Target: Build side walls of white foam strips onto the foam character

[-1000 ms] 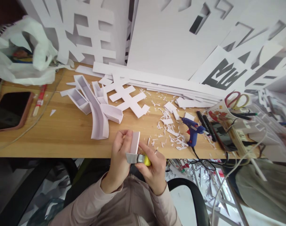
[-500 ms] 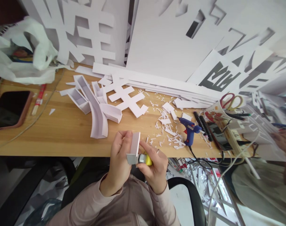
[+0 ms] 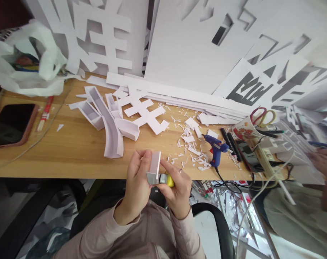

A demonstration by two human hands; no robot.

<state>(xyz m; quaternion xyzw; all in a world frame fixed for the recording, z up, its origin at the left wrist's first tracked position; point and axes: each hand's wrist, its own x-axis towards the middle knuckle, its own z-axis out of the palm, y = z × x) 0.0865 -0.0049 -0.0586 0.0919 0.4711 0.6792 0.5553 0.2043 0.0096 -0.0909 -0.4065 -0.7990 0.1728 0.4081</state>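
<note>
Near the table's front edge, my left hand is closed on a small white foam board piece that stands upright. My right hand is wrapped round a yellow cutter. Its wide grey blade crosses the lower end of the piece, close to my left fingers. Beyond my hands, to the left, lies a white hollow shape with raised walls. A flat white cut-out rests behind it.
White scraps surround a blue glue gun. At right are markers, a cup with scissors and another person's hand. A phone and plastic bag lie left; white boards stand behind.
The cutter and its blade have shifted slightly up and to the right against the white piece. Both my hands keep their grips.
</note>
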